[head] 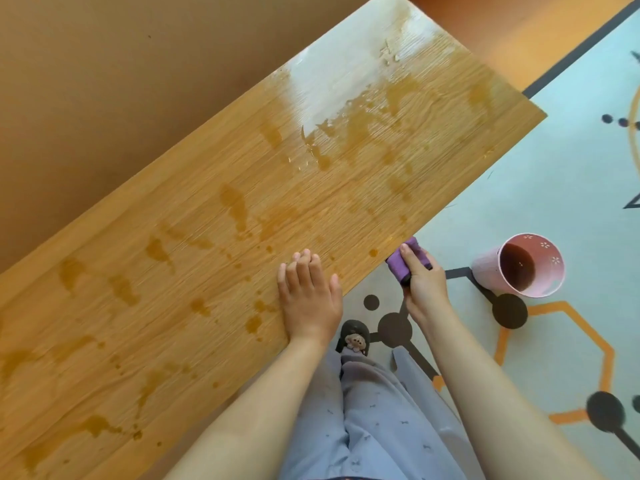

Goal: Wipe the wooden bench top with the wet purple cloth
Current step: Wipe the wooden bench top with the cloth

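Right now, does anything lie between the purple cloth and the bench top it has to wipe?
Only the left hand, flat on the bench top beside the cloth, which the right hand grips at the bench's edge. The pink cup stands clear on the floor.

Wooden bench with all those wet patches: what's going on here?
A person is wiping it down. Their right hand grips a bunched purple cloth at the near edge of the bench top, while the left hand rests flat on the wood. Wet streaks and blotches cover much of the surface. A pink cup holding dark liquid stands on the patterned mat beside the bench.
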